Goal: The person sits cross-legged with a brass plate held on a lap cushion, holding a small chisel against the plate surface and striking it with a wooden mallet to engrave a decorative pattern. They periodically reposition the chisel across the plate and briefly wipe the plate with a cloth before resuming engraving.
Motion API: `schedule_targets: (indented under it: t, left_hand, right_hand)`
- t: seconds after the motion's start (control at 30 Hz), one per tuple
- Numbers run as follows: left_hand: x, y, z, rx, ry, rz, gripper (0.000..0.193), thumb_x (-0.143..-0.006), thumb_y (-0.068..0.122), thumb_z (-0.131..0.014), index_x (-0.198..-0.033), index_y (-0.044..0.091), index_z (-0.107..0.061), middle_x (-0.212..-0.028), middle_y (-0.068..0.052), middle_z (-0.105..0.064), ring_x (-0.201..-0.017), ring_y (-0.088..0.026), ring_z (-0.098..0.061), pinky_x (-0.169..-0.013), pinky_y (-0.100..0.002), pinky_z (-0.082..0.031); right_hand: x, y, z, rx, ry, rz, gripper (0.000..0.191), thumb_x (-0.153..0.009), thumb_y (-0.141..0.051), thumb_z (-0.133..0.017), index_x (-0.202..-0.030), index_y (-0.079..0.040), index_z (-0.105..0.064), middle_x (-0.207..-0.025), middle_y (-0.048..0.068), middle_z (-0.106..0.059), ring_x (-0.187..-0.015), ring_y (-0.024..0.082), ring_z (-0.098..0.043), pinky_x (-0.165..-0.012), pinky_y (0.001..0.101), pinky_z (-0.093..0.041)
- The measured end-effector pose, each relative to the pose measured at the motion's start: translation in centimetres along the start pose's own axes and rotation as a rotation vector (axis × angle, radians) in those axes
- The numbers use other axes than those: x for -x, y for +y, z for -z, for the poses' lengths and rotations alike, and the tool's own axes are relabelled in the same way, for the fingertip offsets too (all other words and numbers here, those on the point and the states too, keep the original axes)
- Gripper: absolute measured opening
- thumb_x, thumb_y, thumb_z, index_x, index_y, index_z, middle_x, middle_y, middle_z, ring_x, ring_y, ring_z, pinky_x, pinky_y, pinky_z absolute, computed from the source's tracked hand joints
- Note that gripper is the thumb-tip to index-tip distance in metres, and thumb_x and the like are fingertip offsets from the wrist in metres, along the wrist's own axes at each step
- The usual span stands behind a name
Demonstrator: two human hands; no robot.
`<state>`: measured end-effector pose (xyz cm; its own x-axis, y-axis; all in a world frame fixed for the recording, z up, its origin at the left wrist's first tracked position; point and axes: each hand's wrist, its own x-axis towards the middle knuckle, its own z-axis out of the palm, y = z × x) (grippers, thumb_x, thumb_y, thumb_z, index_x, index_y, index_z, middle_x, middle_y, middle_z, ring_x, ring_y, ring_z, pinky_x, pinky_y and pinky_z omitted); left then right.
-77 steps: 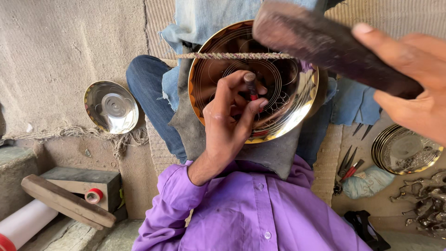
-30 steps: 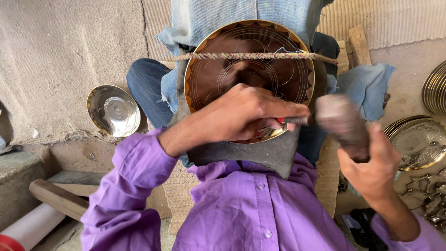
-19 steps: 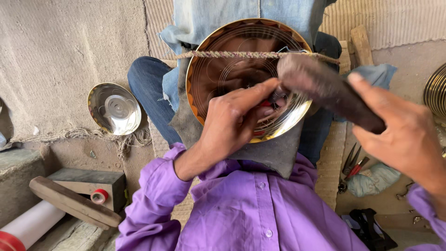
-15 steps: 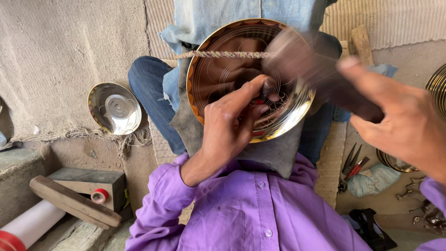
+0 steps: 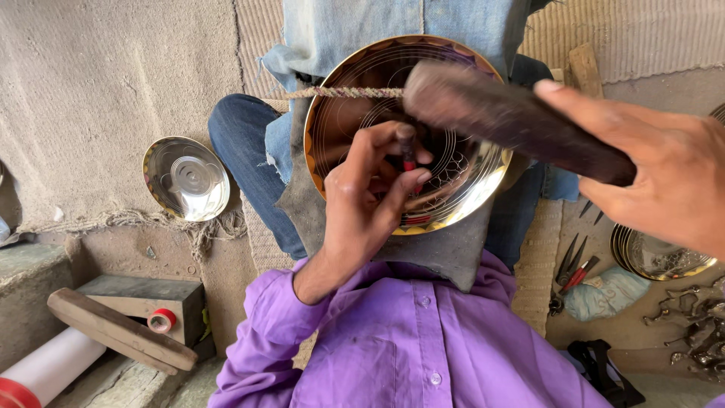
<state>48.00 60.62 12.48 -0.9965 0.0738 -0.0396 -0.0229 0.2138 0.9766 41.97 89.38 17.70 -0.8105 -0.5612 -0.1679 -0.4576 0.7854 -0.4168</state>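
A round brass plate (image 5: pixel 470 202) with engraved line patterns leans against my knees on a grey cloth pad (image 5: pixel 445 255), with a twisted cord (image 5: pixel 343 92) across its top. My left hand (image 5: pixel 368 208) rests on the plate's face and pinches a small dark punch (image 5: pixel 408 153) with a red band, its tip against the metal. My right hand (image 5: pixel 668 172) grips the handle of a dark wooden mallet (image 5: pixel 491 112). The mallet's head hangs just above and to the right of the punch. My purple shirt sleeves fill the bottom of the view.
A small shiny steel dish (image 5: pixel 186 177) lies on the floor at left. A grey block (image 5: pixel 140 296), a wooden bar (image 5: pixel 121 331), a red tape roll (image 5: pixel 161 320) and a white roll (image 5: pixel 47 368) sit lower left. Stacked metal plates (image 5: pixel 658 262), red-handled pliers (image 5: pixel 572 264) and loose metal tools (image 5: pixel 695 317) lie at right.
My right hand swung the mallet from low on the right up across the plate, over the punch. My left hand stayed on the plate with the punch.
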Motion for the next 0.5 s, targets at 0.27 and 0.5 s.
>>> schedule_targets:
  t: [0.27, 0.5]
  left_hand:
    - [-1.1, -0.2, 0.8, -0.012, -0.232, -0.184, 0.047, -0.097, -0.002, -0.075, -0.139, 0.004, -0.055, -0.118, -0.008, -0.076, -0.11, -0.017, -0.078, -0.09, -0.028, -0.065]
    - [-2.4, -0.2, 1.2, -0.154, -0.395, -0.286, 0.051, -0.095, 0.008, -0.076, -0.141, 0.01, -0.056, -0.122, -0.008, -0.074, -0.106, -0.027, -0.076, -0.089, -0.036, -0.061]
  right_hand:
    - [6.7, 2.2, -4.0, -0.286, 0.269, -0.287, 0.025, -0.103, 0.0, -0.076, -0.118, -0.006, -0.058, -0.091, 0.013, -0.064, -0.081, 0.02, -0.066, -0.074, 0.0308, -0.053]
    - [7.3, 0.7, -4.4, -0.17, 0.266, -0.106, 0.07, -0.078, 0.0, -0.077, -0.145, 0.0, -0.056, -0.101, 0.015, -0.069, -0.086, 0.02, -0.068, -0.075, 0.036, -0.057]
